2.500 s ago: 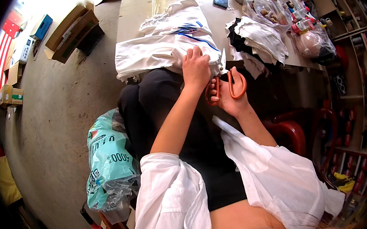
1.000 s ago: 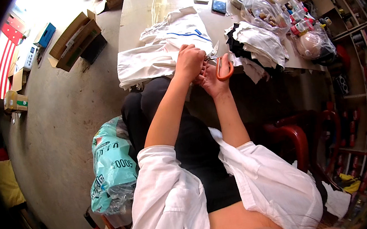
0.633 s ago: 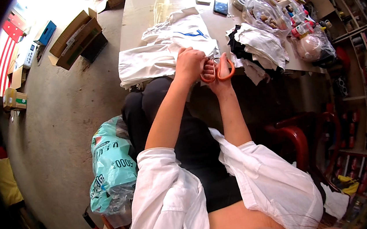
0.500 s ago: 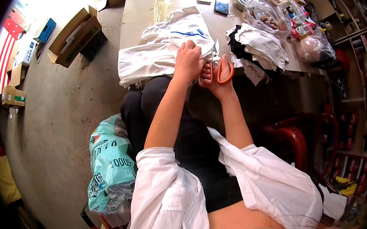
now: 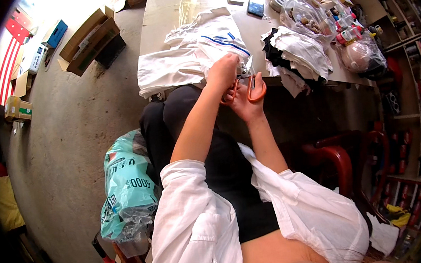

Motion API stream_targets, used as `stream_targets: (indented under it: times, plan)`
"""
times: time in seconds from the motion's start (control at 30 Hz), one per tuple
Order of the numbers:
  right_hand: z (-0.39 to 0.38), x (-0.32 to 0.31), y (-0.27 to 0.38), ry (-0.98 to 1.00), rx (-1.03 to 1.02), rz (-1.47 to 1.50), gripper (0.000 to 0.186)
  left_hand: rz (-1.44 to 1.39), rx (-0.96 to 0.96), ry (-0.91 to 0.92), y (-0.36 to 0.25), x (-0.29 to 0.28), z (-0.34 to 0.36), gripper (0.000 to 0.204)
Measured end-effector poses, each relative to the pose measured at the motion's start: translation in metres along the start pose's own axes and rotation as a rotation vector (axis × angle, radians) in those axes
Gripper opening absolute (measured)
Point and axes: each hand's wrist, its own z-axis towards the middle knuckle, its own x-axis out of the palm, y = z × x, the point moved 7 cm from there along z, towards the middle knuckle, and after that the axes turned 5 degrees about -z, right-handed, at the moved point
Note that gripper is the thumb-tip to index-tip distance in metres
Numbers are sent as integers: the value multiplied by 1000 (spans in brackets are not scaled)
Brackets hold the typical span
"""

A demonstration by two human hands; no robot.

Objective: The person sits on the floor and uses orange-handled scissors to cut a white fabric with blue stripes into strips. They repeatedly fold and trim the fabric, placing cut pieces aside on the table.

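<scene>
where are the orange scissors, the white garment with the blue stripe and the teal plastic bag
orange scissors [image 5: 256, 87]: head view, on the right orange handle loop.
white garment with the blue stripe [image 5: 184, 65]: head view, on the folded white cloth at the table edge.
teal plastic bag [image 5: 127, 182]: head view, on its printed front.

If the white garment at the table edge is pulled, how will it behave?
The white garment is probably floppy: it lies rumpled and droops over the table edge. Likely light, so it may slide. The left hand rests on it.
</scene>
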Motion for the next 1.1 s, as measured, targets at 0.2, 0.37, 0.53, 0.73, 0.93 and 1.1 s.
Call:
stream_targets:
  times: [0.2, 0.37, 0.53, 0.73, 0.93, 1.1]
  plan:
    - [1, 1, 3, -138, -102, -150, 80, -30, 33, -67, -6, 0, -4, 16]
    - [-2, 0, 2, -139, -105, -235, 73, -49, 42, -77, -7, -4, -4, 15]
    - [0, -2, 1, -64, -86, -238, 72, 78, 184, -260, -19, -20, -5, 9]
    - [-3, 4, 0, -90, -94, -275, 61, 85, 193, -339, -24, -29, -7, 7]
    - [-6, 5, 6, -65, -81, -315, 69, 70, 211, -299, -24, -27, -8, 7]
    - [-5, 29, 26, -93, -155, -446, 74, -21, 261, -238, -30, -19, -14, 7]
